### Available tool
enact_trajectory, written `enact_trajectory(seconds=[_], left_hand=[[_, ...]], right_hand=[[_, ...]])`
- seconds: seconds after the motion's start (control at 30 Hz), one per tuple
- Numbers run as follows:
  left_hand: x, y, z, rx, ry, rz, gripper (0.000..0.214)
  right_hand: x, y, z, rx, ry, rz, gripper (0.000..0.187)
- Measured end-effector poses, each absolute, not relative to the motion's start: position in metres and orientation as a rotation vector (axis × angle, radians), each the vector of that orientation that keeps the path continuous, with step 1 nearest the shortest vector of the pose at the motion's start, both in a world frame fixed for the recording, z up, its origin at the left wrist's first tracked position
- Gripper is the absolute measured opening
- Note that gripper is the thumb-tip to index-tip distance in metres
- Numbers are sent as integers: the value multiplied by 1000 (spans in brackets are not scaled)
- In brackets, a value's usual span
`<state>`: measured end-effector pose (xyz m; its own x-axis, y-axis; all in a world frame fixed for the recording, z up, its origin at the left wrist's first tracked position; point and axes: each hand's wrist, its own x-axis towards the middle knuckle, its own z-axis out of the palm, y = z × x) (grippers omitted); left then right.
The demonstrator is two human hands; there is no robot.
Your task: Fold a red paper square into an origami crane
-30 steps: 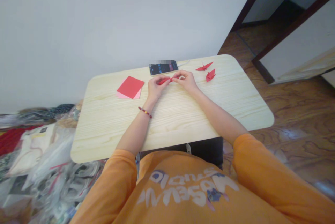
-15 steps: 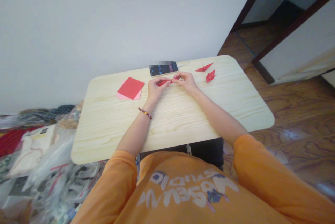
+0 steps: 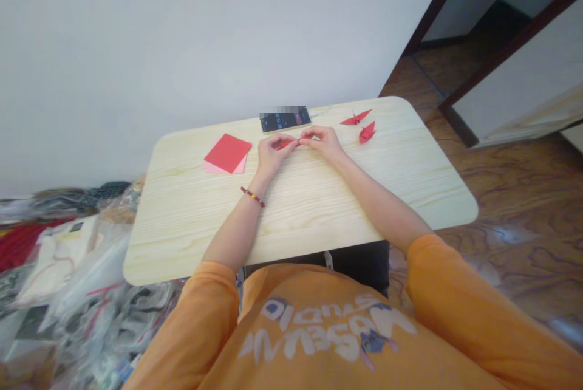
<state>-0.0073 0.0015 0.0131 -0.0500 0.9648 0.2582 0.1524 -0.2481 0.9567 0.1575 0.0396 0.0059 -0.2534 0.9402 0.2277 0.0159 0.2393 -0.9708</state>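
Observation:
Between my fingertips is a small folded piece of red paper (image 3: 286,144), mostly covered by the fingers. My left hand (image 3: 272,153) pinches it from the left side, thumb and fingers closed. From the right, my right hand (image 3: 324,142) pinches the other end, its fingertips almost meeting the left ones. Two folded red paper cranes lie to the right: one with spread wings (image 3: 356,118), and a more compact one (image 3: 367,132) just in front of it. Left of my hands is a stack of square origami paper (image 3: 228,153), red on top with pink showing beneath.
A phone (image 3: 285,119) with a lit timer screen lies beyond my hands, a white cable (image 3: 322,112) at its right end. The light wooden table (image 3: 191,226) stands against a white wall. Bags and clothes (image 3: 91,280) are piled left of it; wood floor (image 3: 510,195) lies right.
Both hands stay almost in place, still pinching the red paper. A little more red shows under the right fingers now.

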Motion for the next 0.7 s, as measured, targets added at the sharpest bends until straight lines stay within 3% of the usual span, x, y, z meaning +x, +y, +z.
enact_trajectory(seconds=[0.7], left_hand=[[-7,7,5,1422,1224,1353,17]], right_hand=[[154,33,9,-987,-1561,1051,18]])
